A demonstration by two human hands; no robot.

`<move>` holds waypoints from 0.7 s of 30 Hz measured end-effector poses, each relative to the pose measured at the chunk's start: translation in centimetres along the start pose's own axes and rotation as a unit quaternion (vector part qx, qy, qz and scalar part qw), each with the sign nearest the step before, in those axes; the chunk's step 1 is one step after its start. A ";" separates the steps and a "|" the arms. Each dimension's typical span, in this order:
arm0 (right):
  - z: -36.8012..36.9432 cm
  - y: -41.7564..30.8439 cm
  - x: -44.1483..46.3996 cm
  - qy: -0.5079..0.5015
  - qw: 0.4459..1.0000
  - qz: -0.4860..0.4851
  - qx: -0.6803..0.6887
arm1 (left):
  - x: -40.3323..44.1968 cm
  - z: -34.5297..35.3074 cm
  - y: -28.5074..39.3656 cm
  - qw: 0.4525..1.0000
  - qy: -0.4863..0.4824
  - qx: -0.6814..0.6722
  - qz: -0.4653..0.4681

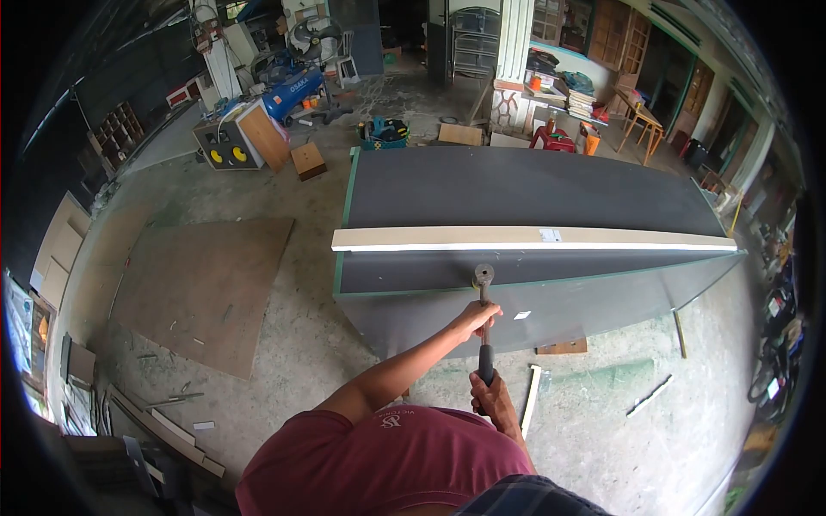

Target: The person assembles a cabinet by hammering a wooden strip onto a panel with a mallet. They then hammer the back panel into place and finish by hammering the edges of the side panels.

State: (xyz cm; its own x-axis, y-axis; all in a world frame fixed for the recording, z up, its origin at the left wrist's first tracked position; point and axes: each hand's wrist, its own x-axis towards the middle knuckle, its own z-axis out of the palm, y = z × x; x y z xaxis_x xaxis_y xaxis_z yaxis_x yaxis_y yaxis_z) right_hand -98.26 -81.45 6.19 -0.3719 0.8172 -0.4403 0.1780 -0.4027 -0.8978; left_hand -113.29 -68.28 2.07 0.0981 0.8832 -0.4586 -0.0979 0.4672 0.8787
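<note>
A hammer-like tool [484,277] with a metal head and a dark grip points away from me over the near edge of a large dark grey box [533,189]. Around its shaft, just below the head, my left hand [478,318] is closed. Lower down, my right hand [494,397] wraps round the end of the dark grip. Across the box top lies a long pale board [430,239] with a small label, a little beyond the tool's head. Green strips run along the box's edges.
A thin brown sheet [202,288] lies on the floor at left. Behind stand a blue compressor [294,93], a speaker-like cabinet [225,142] and a green basket [383,135]. Wood strips [532,400] and scraps lie on the near floor; a wooden table [638,116] stands at back right.
</note>
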 end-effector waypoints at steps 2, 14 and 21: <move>-0.1 0.4 0.2 -0.001 1.000 0.009 -0.006 | 0.0 0.1 -0.2 1.000 0.005 0.000 0.000; -0.4 0.5 0.4 0.002 1.000 0.028 -0.004 | -0.1 0.7 -0.5 1.000 0.028 -0.004 0.014; -0.6 0.7 0.5 0.000 1.000 0.024 -0.012 | 0.0 0.7 -0.7 0.999 0.029 0.000 0.037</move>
State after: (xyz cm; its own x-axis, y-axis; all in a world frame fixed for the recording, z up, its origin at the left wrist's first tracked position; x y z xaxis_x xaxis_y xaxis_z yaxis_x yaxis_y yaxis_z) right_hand -97.78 -81.05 5.37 -0.3628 0.7972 -0.4826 0.2165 -0.4316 -0.8757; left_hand -112.51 -68.63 1.53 0.0334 0.9158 -0.4001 -0.1020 0.4014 0.9102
